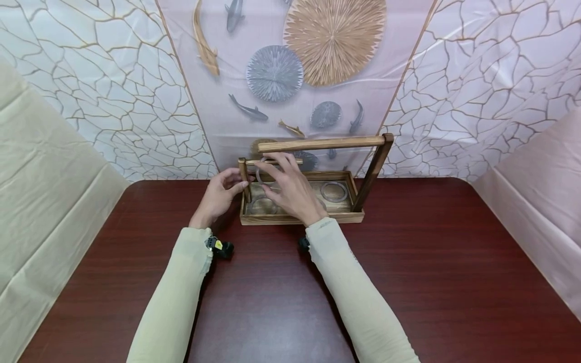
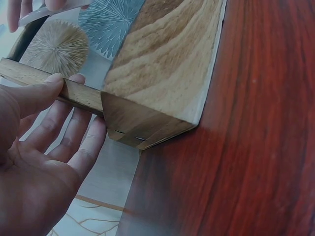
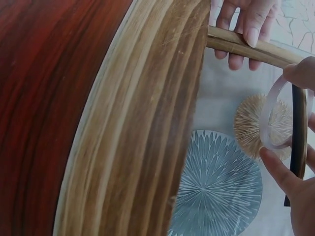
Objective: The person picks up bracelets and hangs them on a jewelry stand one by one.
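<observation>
Right now, ring [image 3: 265, 120] sits between right hand [image 1: 290, 187] thumb and fingertips, wide pinch; left hand [image 1: 219, 195] pinches short post [image 1: 243, 170].

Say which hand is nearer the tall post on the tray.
Right. Right hand holds a clear ring left of the tall post, not touching it; left hand grips the short post at the opposite end of the tray.

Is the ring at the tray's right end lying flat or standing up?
Flat: the head view shows the ring resting in the tray, its round outline facing up.
</observation>
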Demonstrator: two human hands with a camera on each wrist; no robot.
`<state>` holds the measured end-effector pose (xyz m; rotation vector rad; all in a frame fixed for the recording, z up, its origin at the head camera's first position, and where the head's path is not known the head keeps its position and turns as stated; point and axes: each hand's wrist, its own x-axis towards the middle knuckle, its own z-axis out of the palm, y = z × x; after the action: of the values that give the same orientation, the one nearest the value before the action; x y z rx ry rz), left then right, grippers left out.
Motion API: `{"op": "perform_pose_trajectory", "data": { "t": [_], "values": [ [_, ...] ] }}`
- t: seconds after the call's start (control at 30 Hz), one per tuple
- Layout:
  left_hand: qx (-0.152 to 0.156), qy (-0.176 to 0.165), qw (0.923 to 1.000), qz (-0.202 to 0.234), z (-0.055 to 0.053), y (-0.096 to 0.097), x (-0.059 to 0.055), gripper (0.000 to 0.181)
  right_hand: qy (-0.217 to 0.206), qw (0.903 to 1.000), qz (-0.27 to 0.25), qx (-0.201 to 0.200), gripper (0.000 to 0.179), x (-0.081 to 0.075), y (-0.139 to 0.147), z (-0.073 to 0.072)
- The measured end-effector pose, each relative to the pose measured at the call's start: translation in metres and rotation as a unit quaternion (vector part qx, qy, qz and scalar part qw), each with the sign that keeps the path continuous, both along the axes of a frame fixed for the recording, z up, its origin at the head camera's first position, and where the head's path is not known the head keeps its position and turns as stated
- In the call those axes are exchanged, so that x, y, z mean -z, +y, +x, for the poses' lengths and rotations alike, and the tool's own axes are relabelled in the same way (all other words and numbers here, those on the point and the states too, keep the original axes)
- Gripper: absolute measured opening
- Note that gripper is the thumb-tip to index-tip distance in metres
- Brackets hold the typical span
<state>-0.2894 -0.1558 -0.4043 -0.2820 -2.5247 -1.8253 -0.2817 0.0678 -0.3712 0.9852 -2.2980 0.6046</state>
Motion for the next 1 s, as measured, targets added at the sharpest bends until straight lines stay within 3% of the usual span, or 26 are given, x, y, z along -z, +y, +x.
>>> {"op": "perform_pose_trajectory", "data": {
  "t": [0.23,0.63,1.0],
  "values": [
    [0.01,0.0,0.9999,0.01,0.002,0.0,0.0,0.033,-0.011,0.9999,-0.007,0.008,0.051,-0.002,-0.007,0.001],
    [-0.001,0.007,0.9999,-0.008,0.0,0.001,-0.002,0.035,-0.008,0.9996,-0.024,-0.008,0.051,0.001,-0.018,-0.001],
    [0.002,0.009,1.0,0.0,0.001,0.001,-0.002,0.033,-0.005,0.9999,-0.013,-0.004,0.05,0.0,-0.019,-0.001]
  ]
}}
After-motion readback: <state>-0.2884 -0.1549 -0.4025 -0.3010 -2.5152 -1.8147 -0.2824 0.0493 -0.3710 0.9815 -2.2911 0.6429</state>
